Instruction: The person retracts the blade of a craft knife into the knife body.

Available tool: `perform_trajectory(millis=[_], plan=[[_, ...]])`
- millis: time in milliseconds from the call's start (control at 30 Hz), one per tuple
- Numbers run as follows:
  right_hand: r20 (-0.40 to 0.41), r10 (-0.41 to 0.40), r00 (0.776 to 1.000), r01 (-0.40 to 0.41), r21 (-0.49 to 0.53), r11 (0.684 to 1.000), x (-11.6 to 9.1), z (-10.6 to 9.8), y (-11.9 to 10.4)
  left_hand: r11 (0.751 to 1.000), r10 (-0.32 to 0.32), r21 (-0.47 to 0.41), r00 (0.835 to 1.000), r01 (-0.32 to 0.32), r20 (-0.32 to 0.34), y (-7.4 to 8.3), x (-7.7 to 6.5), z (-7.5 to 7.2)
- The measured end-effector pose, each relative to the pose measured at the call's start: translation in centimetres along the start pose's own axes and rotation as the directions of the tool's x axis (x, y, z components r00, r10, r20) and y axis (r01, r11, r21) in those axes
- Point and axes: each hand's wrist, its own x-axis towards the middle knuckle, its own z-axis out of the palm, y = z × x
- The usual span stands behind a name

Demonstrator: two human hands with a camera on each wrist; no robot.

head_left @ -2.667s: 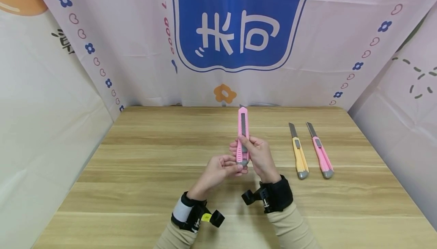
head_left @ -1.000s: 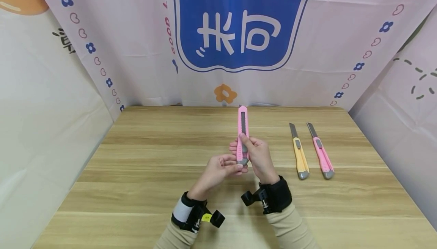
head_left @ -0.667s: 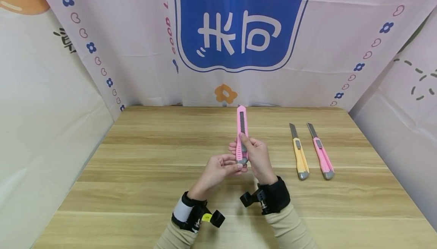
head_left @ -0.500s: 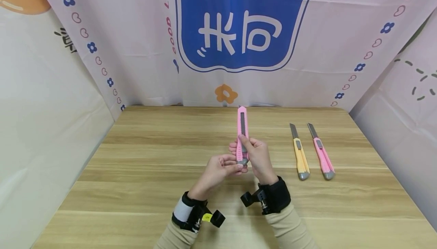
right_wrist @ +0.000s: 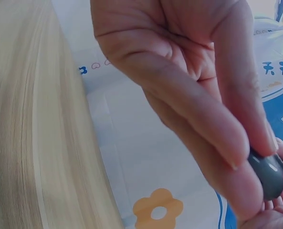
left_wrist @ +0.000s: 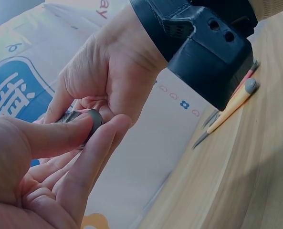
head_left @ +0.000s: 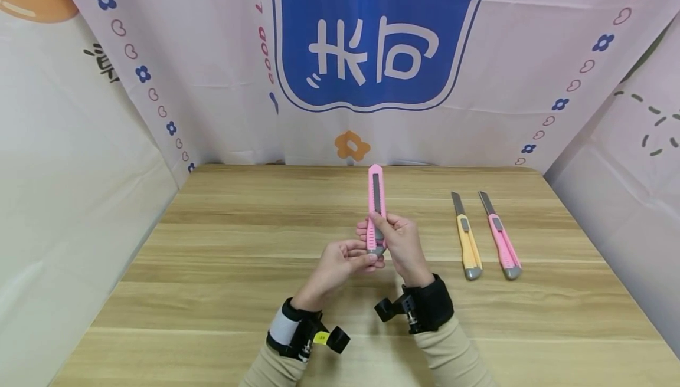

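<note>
Both hands hold a pink utility knife (head_left: 375, 189), nose away from the person, over the table's middle. My right hand (head_left: 406, 246) grips the body from the right, its thumb on the grey slider, which sits low in the slot. No blade shows past the nose. Lower down, my left hand (head_left: 338, 264) pinches the grey end cap between thumb and fingers. That end cap (left_wrist: 96, 121) shows between the left thumb and fingers in the left wrist view; most of the body is hidden there. In the right wrist view the end cap (right_wrist: 268, 176) appears at the right fingertips.
To the right on the wooden table (head_left: 239, 228) lie a yellow utility knife (head_left: 468, 248) and a second pink utility knife (head_left: 503, 245), side by side, both with blades extended. A printed cloth (head_left: 228, 110) hangs behind the table's back edge.
The right thumb has drawn the slider down toward the end cap. The blade tip that stuck out past the nose has gone in. The left hand stays on the end cap.
</note>
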Motion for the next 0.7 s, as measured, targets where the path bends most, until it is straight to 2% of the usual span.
perform_trajectory(millis=[167, 500, 700], plan=[[-0.009, 0.011, 1.000, -0.011, 0.001, 1.000, 0.08, 0.00, 0.07, 1.000, 0.000, -0.001, 1.000, 0.000, -0.003, 0.03, 0.00, 0.01], [-0.052, 0.088, 0.995, -0.084, 0.063, 0.994, 0.51, 0.04, 0.30, 0.997, 0.061, -0.042, 0.998, -0.059, 0.033, -0.01, 0.07, 0.08], [-0.102, 0.083, 0.991, -0.083, 0.006, 0.997, 0.48, 0.21, 0.37, 0.999, 0.041, -0.023, 0.999, -0.041, 0.020, 0.01, 0.08, 0.07]])
